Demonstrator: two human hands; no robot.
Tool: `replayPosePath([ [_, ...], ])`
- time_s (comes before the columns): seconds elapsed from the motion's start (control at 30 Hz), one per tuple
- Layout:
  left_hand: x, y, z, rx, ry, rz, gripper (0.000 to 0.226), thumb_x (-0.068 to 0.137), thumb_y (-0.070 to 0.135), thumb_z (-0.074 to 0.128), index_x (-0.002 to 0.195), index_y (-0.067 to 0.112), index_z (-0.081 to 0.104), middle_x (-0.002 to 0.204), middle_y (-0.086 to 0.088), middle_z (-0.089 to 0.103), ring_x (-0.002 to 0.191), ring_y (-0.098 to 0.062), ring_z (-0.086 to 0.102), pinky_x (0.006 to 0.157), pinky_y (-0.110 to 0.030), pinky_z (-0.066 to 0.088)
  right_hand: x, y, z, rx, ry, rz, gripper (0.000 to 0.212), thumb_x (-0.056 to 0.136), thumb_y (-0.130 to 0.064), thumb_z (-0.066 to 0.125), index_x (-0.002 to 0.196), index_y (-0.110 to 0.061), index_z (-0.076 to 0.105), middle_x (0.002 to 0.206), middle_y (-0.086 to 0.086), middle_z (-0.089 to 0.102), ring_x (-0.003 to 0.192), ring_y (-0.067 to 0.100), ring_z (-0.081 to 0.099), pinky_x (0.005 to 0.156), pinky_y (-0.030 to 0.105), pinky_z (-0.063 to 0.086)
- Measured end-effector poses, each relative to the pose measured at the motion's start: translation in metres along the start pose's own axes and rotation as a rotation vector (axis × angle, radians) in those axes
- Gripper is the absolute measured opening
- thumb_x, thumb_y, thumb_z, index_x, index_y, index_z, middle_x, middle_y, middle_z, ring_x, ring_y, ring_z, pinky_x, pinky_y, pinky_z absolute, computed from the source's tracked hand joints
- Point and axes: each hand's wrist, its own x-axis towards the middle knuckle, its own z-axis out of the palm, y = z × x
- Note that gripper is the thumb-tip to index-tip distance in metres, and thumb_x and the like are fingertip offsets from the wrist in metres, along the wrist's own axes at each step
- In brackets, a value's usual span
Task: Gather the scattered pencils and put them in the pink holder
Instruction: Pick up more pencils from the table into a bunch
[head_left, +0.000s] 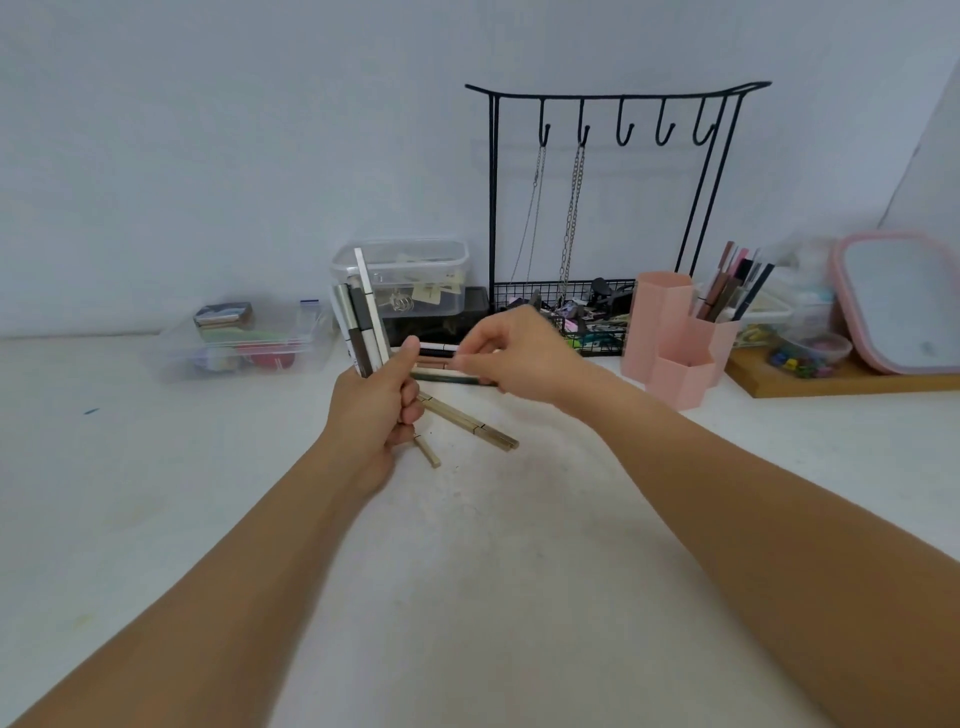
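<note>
My left hand grips a bundle of pencils, white, grey and brown, held upright with gold ends poking out below the fist. My right hand pinches several more pencils held level, their left ends touching my left thumb. Two gold pencils lie on the white table just under the hands. The pink holder, made of hexagonal cups, stands to the right; its rear right cup holds several pencils.
A black wire jewelry rack with chains stands behind the hands. Clear plastic boxes sit to the left and at the back. A pink-framed mirror leans on a wooden board at the right.
</note>
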Motion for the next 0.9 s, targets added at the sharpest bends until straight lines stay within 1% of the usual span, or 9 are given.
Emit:
replayPosePath([
  [0.07,0.001,0.0,0.0,-0.02,0.003,-0.01,0.029,0.094,0.036,0.07,0.079,0.018,0.053,0.053,0.004,0.043,0.046,-0.01,0.038,0.036,-0.019,0.021,0.008,0.021,-0.013,-0.207,0.095,-0.002,0.01,0.085,-0.018,0.079,0.094,-0.016,0.076,0.085,-0.004,0.071,0.079,0.009,0.066,0.075,0.028,0.056],
  [0.17,0.0,-0.001,-0.001,-0.041,-0.006,-0.026,0.028,0.096,0.032,0.069,0.079,0.017,0.052,0.054,0.002,0.044,0.046,-0.011,0.038,0.035,-0.018,0.022,0.013,0.049,-0.021,-0.41,0.103,0.045,0.02,0.084,-0.018,0.078,0.103,-0.013,0.073,0.097,0.002,0.07,0.091,0.021,0.066,0.084,0.037,0.055],
  [0.27,0.0,-0.002,0.0,-0.05,-0.028,-0.033,0.024,0.097,0.029,0.066,0.083,0.016,0.053,0.053,0.003,0.045,0.044,-0.01,0.039,0.035,-0.018,0.022,0.01,0.064,-0.017,-0.503,0.103,0.052,0.016,0.087,-0.017,0.073,0.103,-0.015,0.072,0.102,0.003,0.07,0.095,0.025,0.065,0.087,0.04,0.055],
  [0.37,-0.001,-0.002,0.0,-0.036,-0.034,-0.036,0.018,0.1,0.028,0.063,0.091,0.015,0.054,0.055,0.004,0.047,0.045,-0.009,0.04,0.035,-0.018,0.023,0.009,0.069,-0.014,-0.516,0.094,0.047,0.01,0.09,-0.018,0.072,0.099,-0.015,0.073,0.101,0.003,0.07,0.093,0.024,0.064,0.087,0.04,0.055],
  [0.53,0.0,-0.003,-0.002,-0.008,-0.015,-0.036,0.018,0.1,0.028,0.064,0.089,0.016,0.054,0.056,0.004,0.045,0.045,-0.01,0.039,0.035,-0.018,0.023,0.012,0.067,-0.018,-0.478,0.071,0.081,0.01,0.089,-0.013,0.074,0.098,-0.008,0.076,0.089,0.001,0.064,0.084,0.018,0.059,0.082,0.031,0.051],
  [0.67,-0.003,-0.001,0.001,-0.003,-0.023,-0.025,0.02,0.095,0.03,0.07,0.088,0.019,0.054,0.053,0.006,0.037,0.043,-0.009,0.032,0.035,-0.019,0.021,0.014,0.068,-0.021,-0.425,0.009,0.173,0.009,0.089,-0.014,0.075,0.095,-0.007,0.078,0.094,0.006,0.073,0.086,0.019,0.063,0.079,0.027,0.048],
  [0.77,-0.004,0.0,0.001,-0.005,-0.018,-0.025,0.025,0.091,0.033,0.074,0.084,0.021,0.053,0.05,0.008,0.033,0.042,-0.009,0.027,0.036,-0.02,0.021,0.016,0.064,-0.027,-0.381,0.048,0.181,0.012,0.09,-0.015,0.074,0.091,-0.005,0.08,0.094,0.006,0.077,0.085,0.017,0.067,0.077,0.027,0.05],
  [0.83,-0.003,0.0,0.0,-0.006,-0.004,-0.034,0.031,0.089,0.036,0.076,0.079,0.023,0.05,0.049,0.008,0.032,0.042,-0.009,0.026,0.036,-0.021,0.021,0.016,0.055,-0.037,-0.335,0.088,0.173,0.015,0.091,-0.017,0.073,0.09,-0.004,0.08,0.087,0.006,0.075,0.074,0.014,0.063,0.068,0.024,0.05],
  [0.9,-0.003,0.001,-0.001,-0.001,0.007,-0.042,0.037,0.086,0.041,0.078,0.075,0.023,0.048,0.049,0.008,0.03,0.041,-0.009,0.026,0.037,-0.021,0.02,0.015,0.041,-0.048,-0.302,0.107,0.161,0.016,0.091,-0.02,0.073,0.09,-0.006,0.08,0.074,0.004,0.069,0.061,0.013,0.054,0.053,0.02,0.04],
])
